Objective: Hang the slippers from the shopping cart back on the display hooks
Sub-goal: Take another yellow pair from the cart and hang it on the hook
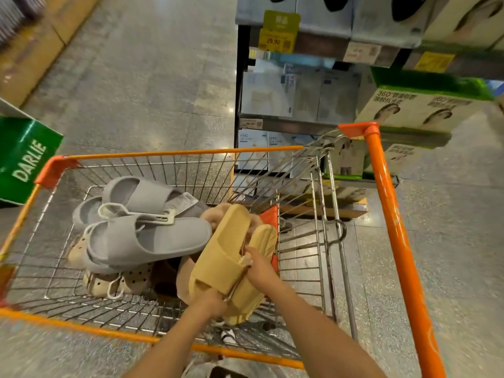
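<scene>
The tan slippers (229,257), a joined pair, sit at the near right corner of the shopping cart (174,152), held by both hands: the left hand (211,301) is closed around the heel end, and the right hand (260,268) pinches the clip or hanger where the two slippers meet. Just left of the hands lie the grey slippers (147,238) with a white hanger (136,212), and under those a perforated cream pair (128,279); a fluffy pair (218,214) peeks out beyond the hands. The likely trouble is snagging: lifted carelessly, the tan pair could catch its hanger on the cart wires or drag the grey pair up with it, or the two slippers could come apart at the clip. The tan pair's hanger is mostly covered by the right hand, so its shape is unclear. No display hooks are in view; the shelves (300,77) beyond the hands are blurred and carry boxes.
</scene>
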Available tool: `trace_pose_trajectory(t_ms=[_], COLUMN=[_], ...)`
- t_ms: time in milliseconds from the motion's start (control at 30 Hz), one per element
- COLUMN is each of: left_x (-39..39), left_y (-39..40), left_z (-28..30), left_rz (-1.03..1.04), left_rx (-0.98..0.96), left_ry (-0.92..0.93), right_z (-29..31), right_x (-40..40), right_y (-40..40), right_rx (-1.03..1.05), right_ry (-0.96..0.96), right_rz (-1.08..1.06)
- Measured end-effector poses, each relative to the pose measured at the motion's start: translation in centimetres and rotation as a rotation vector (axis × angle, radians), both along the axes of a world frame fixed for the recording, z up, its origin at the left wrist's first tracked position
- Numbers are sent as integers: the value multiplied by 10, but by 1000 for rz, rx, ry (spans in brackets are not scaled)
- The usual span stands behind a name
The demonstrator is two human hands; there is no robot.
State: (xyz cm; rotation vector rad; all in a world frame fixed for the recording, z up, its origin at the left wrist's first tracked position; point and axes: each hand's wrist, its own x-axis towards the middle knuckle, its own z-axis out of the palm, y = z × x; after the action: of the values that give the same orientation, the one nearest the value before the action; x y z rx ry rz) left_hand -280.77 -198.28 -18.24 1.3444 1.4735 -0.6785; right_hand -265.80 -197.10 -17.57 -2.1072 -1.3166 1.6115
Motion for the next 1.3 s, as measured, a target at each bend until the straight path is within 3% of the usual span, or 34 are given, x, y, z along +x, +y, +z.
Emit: trace_pose_trajectory(t_ms=[100, 267, 367, 500, 700, 933, 1133, 1300], left_x=[-3, -13, -19, -26, -40, -70, -139, -225], left_y=[-2, -8, -9, -3, 37, 90, 86, 44], left_z=[21, 20, 30, 46, 100, 220, 331, 391], left_rz=[50, 308, 557, 609, 664, 290, 240, 184], left_rx=[-62, -179, -166, -56, 244, 733, 1172, 1642], left_ry=[-42, -93, -140, -192, -333, -262, -163, -10], right_z=[-5, -12, -12, 1, 26, 103, 175, 235], right_x=[-4, -7, -6, -4, -13, -82, -180, -275], right_y=[-10, -16, -12, 0, 22, 45, 61, 50], right_rx=[-3, -40, -104, -115, -170, -205, -156, -34], right_ry=[30, 84, 121, 169, 363, 691, 925, 925], right_rz=[-94, -238, -321, -387, -558, -737, -475, -136])
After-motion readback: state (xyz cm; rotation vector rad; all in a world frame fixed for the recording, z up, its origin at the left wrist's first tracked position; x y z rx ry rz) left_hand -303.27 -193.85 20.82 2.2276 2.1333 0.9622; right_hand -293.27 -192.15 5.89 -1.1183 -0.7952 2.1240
